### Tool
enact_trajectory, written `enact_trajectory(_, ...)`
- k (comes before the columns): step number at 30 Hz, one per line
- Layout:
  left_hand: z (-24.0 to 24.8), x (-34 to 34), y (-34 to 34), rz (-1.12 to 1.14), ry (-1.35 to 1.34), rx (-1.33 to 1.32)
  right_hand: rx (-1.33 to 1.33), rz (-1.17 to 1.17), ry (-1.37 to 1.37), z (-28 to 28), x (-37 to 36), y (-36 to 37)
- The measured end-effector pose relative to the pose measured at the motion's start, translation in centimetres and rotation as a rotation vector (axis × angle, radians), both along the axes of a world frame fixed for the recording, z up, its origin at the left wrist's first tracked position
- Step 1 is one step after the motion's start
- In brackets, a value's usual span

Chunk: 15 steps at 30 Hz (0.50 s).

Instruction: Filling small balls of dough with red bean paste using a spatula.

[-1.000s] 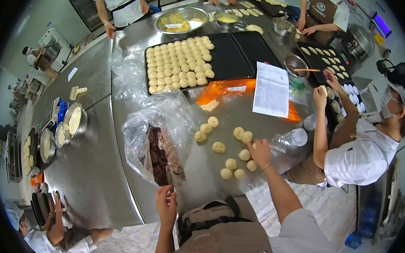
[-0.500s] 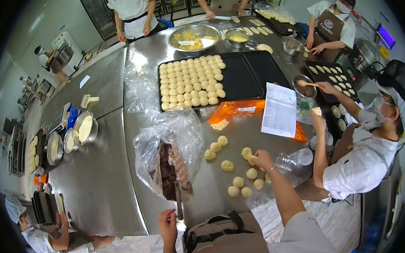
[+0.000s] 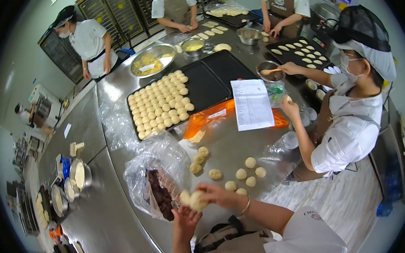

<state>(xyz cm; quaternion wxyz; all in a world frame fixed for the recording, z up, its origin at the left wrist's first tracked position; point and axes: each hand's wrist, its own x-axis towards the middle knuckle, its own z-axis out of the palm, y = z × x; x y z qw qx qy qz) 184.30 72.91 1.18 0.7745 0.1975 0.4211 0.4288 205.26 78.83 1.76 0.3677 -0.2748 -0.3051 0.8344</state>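
Pinched in my right hand (image 3: 219,195) are pale dough balls (image 3: 195,200), somewhat blurred, at least two pieces pressed side by side. Just below them my left hand (image 3: 186,224) is raised with its palm up and fingers spread; whether its fingertips touch the dough I cannot tell. Beside my left hand lies an opened clear plastic bag (image 3: 142,165) with dark reddish-brown filling (image 3: 160,191) in it. On the steel table, smooth dough balls (image 3: 241,173) are grouped to the right, and rougher ones (image 3: 198,159) sit nearer the bag.
Rows of dough balls (image 3: 161,101) cover the left part of a black tray (image 3: 227,71). A paper sheet (image 3: 252,105) and an orange bag (image 3: 211,117) lie before it. At right, a co-worker (image 3: 350,122) holds a brush over a bowl (image 3: 271,77). Metal bowls (image 3: 87,175) stand left.
My right hand has picked up dough balls from the right-hand group and brought them left toward the filling bag. My left hand has risen and opened beneath them. The view has swung right.
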Motion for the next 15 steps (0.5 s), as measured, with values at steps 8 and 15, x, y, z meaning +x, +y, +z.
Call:
enact_trajectory(8,-1.6,-3.1,-1.1,0.191,0.125,0.079,0.322,0.03,-0.447,-2.4,0.8,-2.8)
enact_trajectory(15,-1.2,-6.3,-2.7,0.43,0.156,0.2,0.381,-0.386,-0.624,-7.3,5.4,1.9)
